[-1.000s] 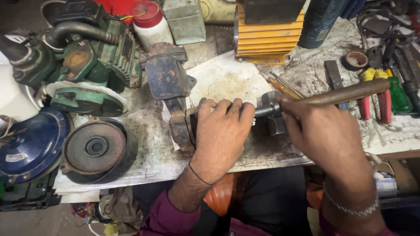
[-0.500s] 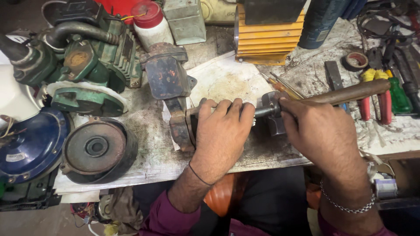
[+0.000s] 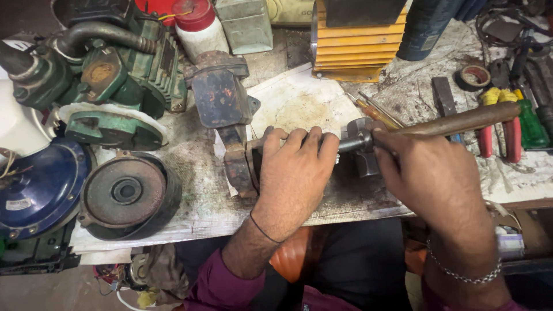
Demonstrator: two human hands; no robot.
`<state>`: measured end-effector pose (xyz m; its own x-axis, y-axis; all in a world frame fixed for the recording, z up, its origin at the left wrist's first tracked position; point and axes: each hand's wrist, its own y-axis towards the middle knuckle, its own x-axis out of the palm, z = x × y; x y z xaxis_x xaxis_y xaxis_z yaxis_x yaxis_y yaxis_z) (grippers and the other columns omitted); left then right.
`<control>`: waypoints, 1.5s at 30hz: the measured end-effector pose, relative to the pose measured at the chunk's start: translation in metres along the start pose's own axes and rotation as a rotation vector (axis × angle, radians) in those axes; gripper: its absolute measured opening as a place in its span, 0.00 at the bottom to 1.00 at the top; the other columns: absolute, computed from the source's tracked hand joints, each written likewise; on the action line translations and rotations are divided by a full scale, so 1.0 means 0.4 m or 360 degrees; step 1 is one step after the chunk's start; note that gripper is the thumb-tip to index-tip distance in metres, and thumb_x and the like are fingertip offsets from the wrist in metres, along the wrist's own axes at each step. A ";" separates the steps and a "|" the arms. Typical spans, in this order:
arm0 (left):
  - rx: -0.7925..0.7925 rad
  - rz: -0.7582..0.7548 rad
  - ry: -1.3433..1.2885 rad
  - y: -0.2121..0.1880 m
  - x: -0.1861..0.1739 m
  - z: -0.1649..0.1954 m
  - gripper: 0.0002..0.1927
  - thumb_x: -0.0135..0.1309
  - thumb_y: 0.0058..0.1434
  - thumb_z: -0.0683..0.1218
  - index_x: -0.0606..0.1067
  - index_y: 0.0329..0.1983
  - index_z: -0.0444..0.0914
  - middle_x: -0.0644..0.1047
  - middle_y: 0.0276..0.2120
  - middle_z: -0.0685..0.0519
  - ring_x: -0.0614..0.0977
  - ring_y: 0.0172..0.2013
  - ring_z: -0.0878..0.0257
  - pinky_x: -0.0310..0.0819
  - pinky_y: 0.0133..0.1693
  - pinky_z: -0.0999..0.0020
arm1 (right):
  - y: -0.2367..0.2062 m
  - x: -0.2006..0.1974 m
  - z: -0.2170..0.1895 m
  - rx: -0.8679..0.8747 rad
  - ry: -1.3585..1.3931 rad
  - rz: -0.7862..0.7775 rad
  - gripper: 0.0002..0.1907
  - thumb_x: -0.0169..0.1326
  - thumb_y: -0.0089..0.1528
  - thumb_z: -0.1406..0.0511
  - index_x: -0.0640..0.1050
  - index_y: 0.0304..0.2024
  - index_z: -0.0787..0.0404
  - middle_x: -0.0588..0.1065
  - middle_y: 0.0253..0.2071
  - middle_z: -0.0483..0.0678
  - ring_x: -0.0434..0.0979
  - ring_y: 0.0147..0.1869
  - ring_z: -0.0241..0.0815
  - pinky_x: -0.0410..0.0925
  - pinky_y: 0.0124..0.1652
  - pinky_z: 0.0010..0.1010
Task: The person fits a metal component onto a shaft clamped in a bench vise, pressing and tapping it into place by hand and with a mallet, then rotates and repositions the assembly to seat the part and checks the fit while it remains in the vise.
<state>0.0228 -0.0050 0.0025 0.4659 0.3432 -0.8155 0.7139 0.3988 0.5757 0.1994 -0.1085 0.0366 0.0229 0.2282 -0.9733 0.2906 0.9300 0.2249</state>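
The left hand (image 3: 294, 173) clamps the part (image 3: 245, 164) at frame centre; the right hand (image 3: 429, 173) grips the hammer (image 3: 455, 121). Strike squarely, clear of the fingers.

My left hand (image 3: 294, 173) lies palm-down over a rusty part (image 3: 242, 164) near the bench's (image 3: 196, 201) front edge, fingers curled over its top. My right hand (image 3: 432, 178) grips a hammer (image 3: 449, 122) close to its head, the wooden handle pointing toward the right edge. A pulley (image 3: 124, 193) sits at the front left, a green engine (image 3: 115, 69) at the back left, red-handled pliers (image 3: 498, 129) at the right edge.
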 end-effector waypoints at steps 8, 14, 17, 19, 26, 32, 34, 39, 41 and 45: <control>-0.0011 -0.0003 -0.0028 -0.001 0.002 0.001 0.17 0.56 0.54 0.42 0.74 0.48 0.39 0.81 0.45 0.50 0.80 0.45 0.55 0.65 0.54 0.50 | 0.000 0.000 0.002 0.0012 0.0010 0.0029 0.17 0.59 0.60 0.58 0.83 0.52 0.48 0.81 0.30 0.56 0.81 0.29 0.57 0.74 0.31 0.48; 0.0010 0.0030 -0.0013 -0.002 0.002 -0.002 0.15 0.56 0.55 0.43 0.74 0.47 0.39 0.80 0.44 0.50 0.80 0.44 0.55 0.65 0.55 0.50 | 0.001 0.014 0.011 0.0112 -0.0107 -0.0162 0.19 0.59 0.62 0.57 0.82 0.56 0.44 0.81 0.30 0.53 0.82 0.29 0.55 0.74 0.31 0.45; -0.0009 -0.0018 -0.0030 -0.003 0.003 0.001 0.15 0.55 0.55 0.42 0.75 0.47 0.39 0.80 0.43 0.50 0.80 0.44 0.55 0.64 0.54 0.50 | -0.001 0.012 0.013 0.0005 -0.0008 0.0027 0.17 0.59 0.61 0.58 0.83 0.53 0.47 0.81 0.29 0.55 0.81 0.29 0.57 0.73 0.31 0.47; -0.0007 0.0002 -0.0016 -0.004 0.003 0.002 0.16 0.55 0.55 0.43 0.75 0.47 0.39 0.80 0.43 0.50 0.80 0.44 0.55 0.65 0.54 0.50 | 0.001 0.006 0.011 -0.0098 0.0032 0.0179 0.15 0.59 0.62 0.58 0.84 0.51 0.49 0.81 0.31 0.55 0.81 0.31 0.56 0.74 0.32 0.47; -0.0007 -0.0024 -0.0008 -0.005 0.002 0.002 0.16 0.55 0.56 0.43 0.75 0.48 0.39 0.80 0.43 0.51 0.80 0.45 0.56 0.64 0.55 0.51 | 0.007 -0.009 0.005 0.0028 -0.0072 -0.0061 0.18 0.58 0.63 0.57 0.82 0.56 0.45 0.81 0.29 0.52 0.82 0.28 0.52 0.74 0.30 0.43; 0.0001 0.0024 -0.0012 -0.002 0.000 -0.002 0.15 0.56 0.56 0.43 0.74 0.48 0.39 0.80 0.46 0.50 0.79 0.45 0.56 0.64 0.55 0.50 | 0.001 -0.003 0.007 0.0105 -0.0177 -0.0217 0.17 0.58 0.63 0.55 0.83 0.55 0.43 0.81 0.26 0.52 0.82 0.27 0.52 0.74 0.30 0.43; -0.0009 0.0001 -0.0025 -0.003 -0.001 0.000 0.16 0.56 0.55 0.43 0.75 0.48 0.39 0.80 0.45 0.50 0.79 0.45 0.56 0.64 0.54 0.50 | 0.001 -0.002 0.008 -0.0009 -0.0014 -0.0024 0.19 0.60 0.59 0.59 0.83 0.53 0.48 0.80 0.27 0.55 0.81 0.27 0.56 0.73 0.29 0.47; 0.0002 -0.0048 0.0021 -0.003 -0.003 0.000 0.17 0.56 0.53 0.42 0.75 0.47 0.40 0.81 0.45 0.51 0.79 0.44 0.57 0.64 0.54 0.51 | 0.005 0.000 0.009 0.0077 -0.0181 -0.0183 0.17 0.57 0.65 0.55 0.82 0.56 0.43 0.81 0.27 0.52 0.82 0.29 0.51 0.75 0.32 0.42; -0.0003 -0.0013 0.0004 -0.001 -0.002 0.000 0.15 0.56 0.55 0.42 0.75 0.48 0.40 0.80 0.45 0.51 0.79 0.45 0.56 0.64 0.55 0.51 | 0.006 -0.001 0.008 0.0128 -0.0204 -0.0265 0.18 0.57 0.64 0.55 0.81 0.57 0.42 0.81 0.26 0.51 0.82 0.28 0.51 0.74 0.31 0.42; -0.0025 -0.0031 -0.0007 -0.001 -0.001 0.002 0.17 0.56 0.54 0.43 0.75 0.48 0.40 0.80 0.45 0.51 0.79 0.44 0.56 0.64 0.54 0.50 | 0.005 -0.008 0.001 -0.0002 0.0050 0.0013 0.17 0.59 0.61 0.59 0.83 0.53 0.48 0.80 0.28 0.55 0.81 0.29 0.55 0.73 0.30 0.46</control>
<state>0.0225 -0.0060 0.0027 0.4540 0.3315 -0.8270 0.7145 0.4190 0.5603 0.2001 -0.1074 0.0401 -0.0046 0.2449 -0.9695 0.2890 0.9285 0.2331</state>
